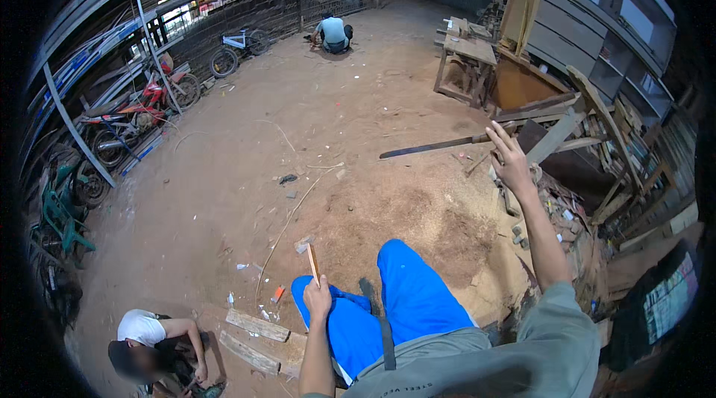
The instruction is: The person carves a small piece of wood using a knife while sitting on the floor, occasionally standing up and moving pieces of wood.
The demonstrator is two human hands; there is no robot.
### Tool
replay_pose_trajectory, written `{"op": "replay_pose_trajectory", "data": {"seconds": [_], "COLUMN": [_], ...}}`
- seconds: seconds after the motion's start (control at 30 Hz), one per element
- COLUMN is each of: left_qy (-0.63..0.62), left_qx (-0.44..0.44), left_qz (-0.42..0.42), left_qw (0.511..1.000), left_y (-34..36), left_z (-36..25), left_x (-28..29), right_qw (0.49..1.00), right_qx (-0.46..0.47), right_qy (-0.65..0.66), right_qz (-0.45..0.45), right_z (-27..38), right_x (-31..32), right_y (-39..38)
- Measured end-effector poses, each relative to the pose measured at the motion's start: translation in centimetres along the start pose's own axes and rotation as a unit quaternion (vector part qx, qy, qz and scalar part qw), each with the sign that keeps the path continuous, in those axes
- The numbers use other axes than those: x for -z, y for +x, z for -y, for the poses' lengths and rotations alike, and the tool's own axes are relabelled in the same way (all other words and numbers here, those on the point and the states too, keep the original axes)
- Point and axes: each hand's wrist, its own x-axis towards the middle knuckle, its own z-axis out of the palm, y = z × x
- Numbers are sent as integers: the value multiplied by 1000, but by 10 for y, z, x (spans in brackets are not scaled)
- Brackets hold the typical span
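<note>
My left hand (318, 298) is closed round the lower end of a thin wooden strip (314, 264), which points up and away from my left knee. Out to the right, my right hand (512, 167) is at the brown handle of a machete (432, 147), with two fingers stretched up over it. The rest of that grip is hidden behind the hand. The long dark blade reaches leftward above the ground. My knees, in blue trousers (418, 286), are bent under me, and a dark strap (386, 338) hangs between them.
Sawdust (418, 219) covers the ground ahead. Scrap wood (589, 130) is heaped at right, near a wooden workbench (470, 48). Two boards (257, 325) lie at left. One person (145, 331) crouches near left, another (333, 31) far off. A red motorbike (142, 103) and bicycle (235, 46) stand left.
</note>
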Motion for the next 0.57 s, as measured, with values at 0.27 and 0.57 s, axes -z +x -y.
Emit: {"op": "replay_pose_trajectory", "data": {"seconds": [0.27, 0.57], "left_qy": [2, 58], "left_qx": [14, 40], "left_qz": [6, 45], "left_qw": [1000, 997], "left_y": [4, 8], "left_z": [4, -4], "left_x": [-4, -2], "right_qw": [968, 965], "right_qx": [219, 224], "right_qy": [-100, -103], "right_qz": [-67, -95], "right_z": [-13, 28], "right_x": [13, 16], "right_y": [37, 58]}}
